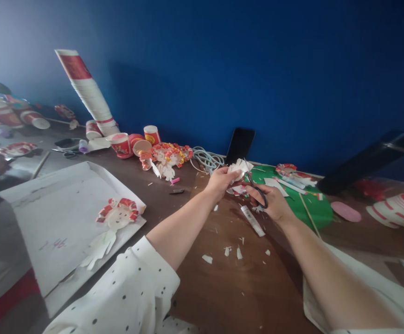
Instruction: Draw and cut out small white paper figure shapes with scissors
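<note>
Between the fingers of my left hand point(220, 182) is a white paper cutout point(238, 168), held above the brown table. My right hand point(271, 199) grips a pair of scissors point(261, 197) by the dark handles. The blades point up and away from me and meet the cutout's right side. Beneath my hands lies a white glue tube point(252, 221), with small white paper scraps point(239, 253) scattered nearer to me. Whether the blades are apart is too small to tell.
A paper doll point(116, 218) lies on a white sheet point(62, 222) at left. Cups point(121, 144), more paper figures point(169, 160) and a coiled cable point(208, 159) stand along the wall. A phone point(240, 144) leans there. To the right are a green sheet point(313, 211) and stacked cups point(396, 206).
</note>
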Demonstrator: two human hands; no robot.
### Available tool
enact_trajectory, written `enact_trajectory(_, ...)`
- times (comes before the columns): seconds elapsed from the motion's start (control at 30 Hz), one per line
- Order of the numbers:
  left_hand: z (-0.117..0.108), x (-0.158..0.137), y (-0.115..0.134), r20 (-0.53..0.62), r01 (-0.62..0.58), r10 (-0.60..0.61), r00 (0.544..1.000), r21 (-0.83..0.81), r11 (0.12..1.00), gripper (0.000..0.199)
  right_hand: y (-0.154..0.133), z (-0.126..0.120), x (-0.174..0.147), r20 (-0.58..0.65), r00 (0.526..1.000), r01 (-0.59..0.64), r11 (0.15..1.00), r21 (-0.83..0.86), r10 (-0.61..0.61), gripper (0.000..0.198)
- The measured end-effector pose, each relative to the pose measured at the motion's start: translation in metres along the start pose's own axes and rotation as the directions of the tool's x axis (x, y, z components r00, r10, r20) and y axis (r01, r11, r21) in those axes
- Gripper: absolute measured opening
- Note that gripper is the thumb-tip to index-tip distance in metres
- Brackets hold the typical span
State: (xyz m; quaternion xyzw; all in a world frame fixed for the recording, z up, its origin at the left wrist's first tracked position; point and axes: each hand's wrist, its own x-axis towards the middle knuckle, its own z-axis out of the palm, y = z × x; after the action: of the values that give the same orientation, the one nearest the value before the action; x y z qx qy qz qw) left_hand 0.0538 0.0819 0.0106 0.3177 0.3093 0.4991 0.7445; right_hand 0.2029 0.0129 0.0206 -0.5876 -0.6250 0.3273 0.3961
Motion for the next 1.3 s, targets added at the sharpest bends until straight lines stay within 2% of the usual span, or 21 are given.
enact_trajectory(1.1, -0.0045, 0.0006, 0.0034, 0.012, -0.026, 0.025, 1.000, 0.022, 0.999, 0.007, -0.0050, -0.0018, -0.0007, 0.045, 0.999, -0.029, 0.999, 0.024, 0.028, 0.046)
enact_trajectory(1.3, -0.0033, -0.0010, 0.0049, -0.017, -0.014, 0.014, 1.000, 0.011, 1.000, 0.007, -0.0060, -0.0017, -0.0009, 0.049, 0.998, -0.049, 0.998, 0.040, 0.047, 0.044)
